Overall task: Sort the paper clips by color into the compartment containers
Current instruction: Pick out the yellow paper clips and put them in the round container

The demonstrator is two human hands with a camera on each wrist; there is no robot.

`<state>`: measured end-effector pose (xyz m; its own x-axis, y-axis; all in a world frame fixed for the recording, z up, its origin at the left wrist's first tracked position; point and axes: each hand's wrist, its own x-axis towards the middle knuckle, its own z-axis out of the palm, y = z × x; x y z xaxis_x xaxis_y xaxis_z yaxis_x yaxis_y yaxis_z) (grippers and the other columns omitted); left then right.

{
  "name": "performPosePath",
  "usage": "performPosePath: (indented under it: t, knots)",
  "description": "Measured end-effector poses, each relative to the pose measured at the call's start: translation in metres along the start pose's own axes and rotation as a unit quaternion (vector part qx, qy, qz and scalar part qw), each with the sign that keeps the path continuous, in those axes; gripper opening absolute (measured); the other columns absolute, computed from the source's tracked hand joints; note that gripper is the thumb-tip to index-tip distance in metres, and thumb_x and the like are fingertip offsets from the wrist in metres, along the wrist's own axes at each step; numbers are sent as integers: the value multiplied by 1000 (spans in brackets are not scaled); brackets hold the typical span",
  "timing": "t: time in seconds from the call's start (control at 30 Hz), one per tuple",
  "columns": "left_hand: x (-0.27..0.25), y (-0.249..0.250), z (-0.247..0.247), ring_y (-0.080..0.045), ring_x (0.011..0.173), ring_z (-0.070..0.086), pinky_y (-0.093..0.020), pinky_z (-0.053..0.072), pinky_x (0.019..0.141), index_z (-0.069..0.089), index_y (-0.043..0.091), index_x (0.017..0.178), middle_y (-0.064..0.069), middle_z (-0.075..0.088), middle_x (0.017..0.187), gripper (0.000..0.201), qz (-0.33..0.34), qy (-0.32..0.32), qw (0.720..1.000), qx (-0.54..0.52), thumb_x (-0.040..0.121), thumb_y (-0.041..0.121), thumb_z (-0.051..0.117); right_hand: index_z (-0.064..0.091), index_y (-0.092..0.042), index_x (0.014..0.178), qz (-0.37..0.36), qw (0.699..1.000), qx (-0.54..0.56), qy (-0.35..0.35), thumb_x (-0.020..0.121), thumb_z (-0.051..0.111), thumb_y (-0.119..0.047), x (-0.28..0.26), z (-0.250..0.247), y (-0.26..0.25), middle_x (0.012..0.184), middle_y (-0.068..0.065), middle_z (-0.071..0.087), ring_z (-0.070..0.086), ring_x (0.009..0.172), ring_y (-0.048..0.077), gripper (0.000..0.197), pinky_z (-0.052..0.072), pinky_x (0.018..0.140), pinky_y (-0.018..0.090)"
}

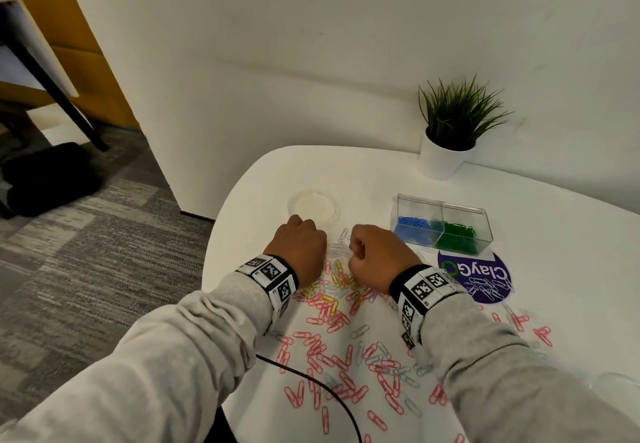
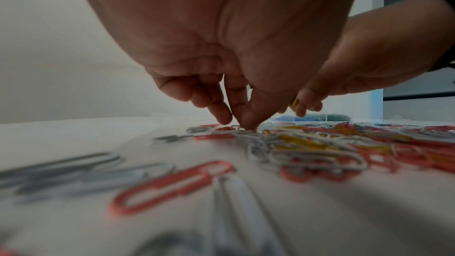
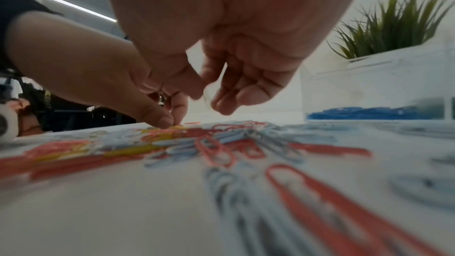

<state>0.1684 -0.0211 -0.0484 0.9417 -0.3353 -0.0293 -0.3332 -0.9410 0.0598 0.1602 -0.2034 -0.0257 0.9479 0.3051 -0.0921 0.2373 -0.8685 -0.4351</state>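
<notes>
A loose heap of paper clips (image 1: 341, 307), pink, white and yellow, lies spread over the near part of the white table (image 1: 374, 172). The yellow ones (image 1: 337, 276) gather at the heap's far end, between the two hands. The left hand (image 1: 300, 252) reaches down with curled fingers, and its fingertips (image 2: 246, 122) pinch a clip (image 2: 237, 127) against the table at the edge of the heap; that clip's colour is unclear. The right hand (image 1: 377, 257) hovers just beside it with fingers curled; the left wrist view shows a yellow clip (image 2: 295, 102) held in its fingers. To the right stands the clear compartment container (image 1: 441, 226), with blue clips (image 1: 414, 226) in the left section and green clips (image 1: 457, 236) in the right. A purple round sticker (image 1: 476, 276) lies just before it, some white clips on it. A shallow clear dish (image 1: 311, 208) sits beyond the left hand, and a potted plant (image 1: 450, 127) stands by the wall
</notes>
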Motion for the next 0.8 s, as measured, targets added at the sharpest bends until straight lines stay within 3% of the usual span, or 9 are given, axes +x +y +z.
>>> performPosePath:
  t: [0.1,0.17,0.23,0.33,0.47,0.57,0.6,0.7,0.8]
  knots:
    - [-2,2,-7,-25,97,50,-34,43,74,60,16,99,-1,58,94,16,-8,10,999,-50,92,24,48,41,-21,81,12,999,28,12,90,45,-16,3,-5,-2,77,0,56,52,70,21,11,41,62,34]
    - [-5,2,-11,-23,88,56,-33,42,68,52,19,106,1,55,91,13,-25,10,993,-114,95,21,46,45,-19,88,23,999,27,-24,97,39,-20,6,-2,-6,81,2,57,54,75,23,11,39,63,34]
    - [-8,-1,-15,-21,81,58,-33,47,67,46,25,116,5,52,97,28,-33,-3,985,-169,92,11,47,51,-17,93,30,997,-6,-66,100,39,-29,10,3,-9,89,3,59,55,82,22,18,40,69,32]
    - [-11,-8,-17,-24,85,60,-33,49,73,59,27,111,4,47,104,33,-32,-19,986,-163,89,4,50,56,-15,94,26,992,-75,-97,97,51,-35,13,9,-14,98,3,61,55,88,20,21,41,75,30]
    - [-23,-17,-16,-21,95,59,-32,48,83,69,23,99,0,57,106,26,-29,-54,988,-142,93,15,45,64,-9,95,47,993,-53,-97,90,56,-25,13,8,-11,97,7,66,62,88,23,19,52,78,35]
    - [-31,-14,-12,-21,90,60,-36,52,79,70,19,96,1,58,100,28,-10,-52,993,-107,94,27,43,61,-8,76,66,996,-4,-54,82,59,-23,11,3,-8,81,13,64,59,72,21,16,51,68,37]
    - [-31,-12,-11,-21,87,60,-36,53,78,69,19,95,2,56,99,29,-6,-50,994,-92,95,32,43,62,-6,77,71,997,6,-37,82,60,-23,10,1,-6,84,15,66,58,72,19,17,50,66,35]
    - [-28,-13,-10,-18,88,60,-37,54,78,70,23,99,6,53,103,30,-7,-56,996,-69,95,44,48,67,-13,94,68,997,0,-29,90,61,-26,8,-2,-1,99,3,66,62,90,17,15,50,78,31]
    - [-27,-15,-8,-19,90,61,-38,55,79,69,25,102,7,53,106,27,-13,-57,996,-61,95,42,50,65,-22,99,58,996,-17,-60,91,63,-27,8,-1,2,109,-4,62,58,101,16,10,47,86,29]
